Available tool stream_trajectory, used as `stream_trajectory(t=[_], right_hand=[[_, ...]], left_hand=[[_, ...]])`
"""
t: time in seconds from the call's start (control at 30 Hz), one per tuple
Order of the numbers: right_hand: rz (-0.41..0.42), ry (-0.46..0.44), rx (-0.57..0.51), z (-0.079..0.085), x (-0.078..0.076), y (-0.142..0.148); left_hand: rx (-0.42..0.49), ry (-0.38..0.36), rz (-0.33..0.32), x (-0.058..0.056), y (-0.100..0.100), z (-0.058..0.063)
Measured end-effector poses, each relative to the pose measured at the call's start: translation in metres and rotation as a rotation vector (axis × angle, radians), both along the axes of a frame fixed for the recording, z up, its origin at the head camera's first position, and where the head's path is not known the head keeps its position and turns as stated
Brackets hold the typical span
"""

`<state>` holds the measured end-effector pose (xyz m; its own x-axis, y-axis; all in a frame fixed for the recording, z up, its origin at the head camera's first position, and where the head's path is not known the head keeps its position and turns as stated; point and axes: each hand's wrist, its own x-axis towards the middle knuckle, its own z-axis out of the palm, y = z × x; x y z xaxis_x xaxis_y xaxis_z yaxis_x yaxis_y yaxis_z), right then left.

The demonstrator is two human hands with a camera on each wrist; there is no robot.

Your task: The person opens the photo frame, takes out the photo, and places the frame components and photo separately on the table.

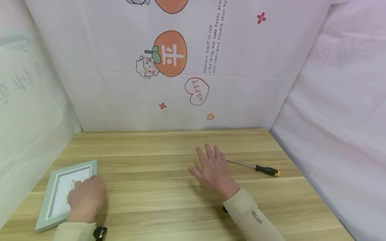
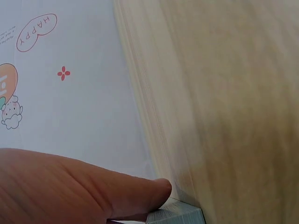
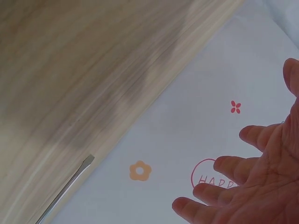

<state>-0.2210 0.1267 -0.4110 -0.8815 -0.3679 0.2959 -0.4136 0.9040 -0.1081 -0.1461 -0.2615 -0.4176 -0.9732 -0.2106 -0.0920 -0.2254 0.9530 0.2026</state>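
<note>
At the left of the head view, my left hand (image 1: 87,197) lies over the right side of a picture frame (image 1: 43,209) with a pale green-grey border, its fingers curled. Close up in the left wrist view, the thumb (image 2: 145,191) presses on a corner of the frame (image 2: 177,213); the other fingers are hidden there. My right hand (image 1: 214,172) is held above the wooden table, fingers spread and nothing in it. Just beyond it lies a screwdriver (image 1: 266,170) with a black and yellow handle; its flat metal tip (image 3: 88,160) shows in the right wrist view.
The wooden tabletop (image 1: 150,201) is bounded by a white printed cloth (image 1: 120,100) at the back. More white cloth hangs along the left (image 1: 33,110) and right (image 1: 337,134) sides.
</note>
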Motion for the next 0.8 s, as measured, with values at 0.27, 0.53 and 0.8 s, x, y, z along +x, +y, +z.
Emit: stream_trajectory(t=[0.27,0.53,0.8], right_hand=[[-0.002,-0.033,-0.001,0.000,0.000,-0.001],[-0.001,-0.038,-0.005,-0.002,0.000,-0.001],[-0.008,-0.026,-0.002,-0.003,0.000,-0.001]], left_hand=[[0.026,0.012,0.004,-0.001,0.002,0.001],[0.056,0.014,-0.017,-0.001,0.007,0.000],[0.055,0.043,-0.056,-0.002,0.018,0.000]])
